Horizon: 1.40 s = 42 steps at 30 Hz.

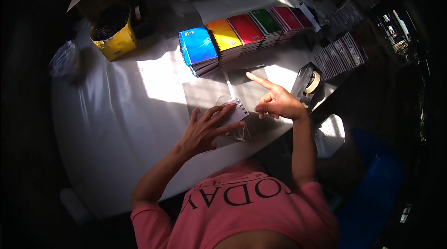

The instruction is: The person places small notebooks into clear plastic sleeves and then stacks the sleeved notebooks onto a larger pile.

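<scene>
A small white spiral notepad point(234, 113) lies on the table, with clear plastic film point(240, 135) around it. My left hand point(200, 130) rests on it, fingers spread and pressing from above without wrapping around it. To its right, my right hand point(281, 103) hovers with the index finger stretched out forward and the other fingers bent. Nothing shows in that hand, though its palm side is partly hidden. Close beyond my right wrist stands a dark tape dispenser point(303, 81) with a roll of tape point(313, 82).
Stacks of spiral notebooks line the far side: blue point(199, 45), yellow point(224, 34), red point(245, 28), green point(266, 21) and dark red. More stacked notebooks point(341, 55) lie at right. A yellow box point(114, 44) and crumpled plastic point(67, 60) stand far left. A white perforated object point(330, 135) sits beside the table edge.
</scene>
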Available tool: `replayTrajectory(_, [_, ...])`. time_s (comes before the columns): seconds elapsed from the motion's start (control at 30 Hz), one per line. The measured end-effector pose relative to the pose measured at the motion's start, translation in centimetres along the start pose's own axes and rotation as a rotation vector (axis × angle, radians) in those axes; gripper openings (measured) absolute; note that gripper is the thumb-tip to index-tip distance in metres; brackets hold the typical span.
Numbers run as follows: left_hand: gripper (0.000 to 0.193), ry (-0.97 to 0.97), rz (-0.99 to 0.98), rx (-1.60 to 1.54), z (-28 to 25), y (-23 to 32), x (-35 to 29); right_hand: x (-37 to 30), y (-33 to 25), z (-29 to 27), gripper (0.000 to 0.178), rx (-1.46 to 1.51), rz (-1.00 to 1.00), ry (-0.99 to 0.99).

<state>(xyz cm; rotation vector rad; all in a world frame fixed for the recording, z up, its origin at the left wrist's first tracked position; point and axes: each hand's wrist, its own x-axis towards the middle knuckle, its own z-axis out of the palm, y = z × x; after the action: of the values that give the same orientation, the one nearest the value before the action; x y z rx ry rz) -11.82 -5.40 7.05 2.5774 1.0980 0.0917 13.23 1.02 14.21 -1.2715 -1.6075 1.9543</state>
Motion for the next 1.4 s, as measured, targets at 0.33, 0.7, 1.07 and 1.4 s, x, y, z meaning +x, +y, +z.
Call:
replayTrajectory(0.33, [0.098,-0.046,0.028,0.054,-0.5,-0.1,-0.2,5.5,-1.2,2.4,0.111,-0.983,0.236,0.147])
replayTrajectory(0.7, [0.048,0.723,-0.217,-0.291,6.2,1.0,0.5,3.6,9.8,3.0,0.035,-0.505,-0.835,0.22])
replayTrajectory(1.07, [0.021,0.908,-0.454,-0.816,4.6,1.9,2.7,5.4,9.3,2.8,0.078,0.183,-0.528,-0.028])
replayTrajectory(1.4, [0.045,1.011,-0.64,-1.227,4.2,1.8,3.1,6.5,6.4,3.2,0.095,0.165,-0.093,-0.084])
